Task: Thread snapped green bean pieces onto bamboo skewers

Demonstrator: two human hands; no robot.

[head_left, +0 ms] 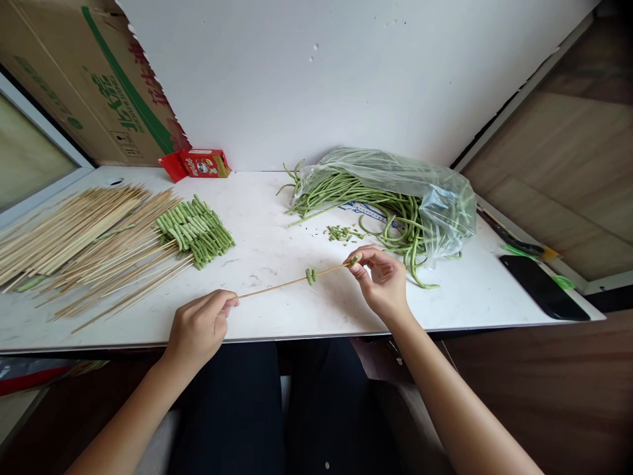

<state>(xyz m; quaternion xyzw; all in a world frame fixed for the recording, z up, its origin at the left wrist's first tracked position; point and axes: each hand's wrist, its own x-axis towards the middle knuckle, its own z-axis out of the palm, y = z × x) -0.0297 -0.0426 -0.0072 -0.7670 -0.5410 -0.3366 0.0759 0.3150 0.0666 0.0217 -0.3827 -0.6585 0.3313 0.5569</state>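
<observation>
left hand grips one end of a thin wooden skewer, held over the white table; right hand pinches a green bean piece at the other end. two more pieces sit threaded between the hands. beyond lie small bean scraps and a clear bag of long beans; at left, loaded skewers lie near bare sticks.

Soft light makes the white surface and the white board behind its back edge look bright. Below the front edge it gets dark, and the legs are almost black. The plastic bag toward the back right corner is shiny. The arms look stretched out long.
</observation>
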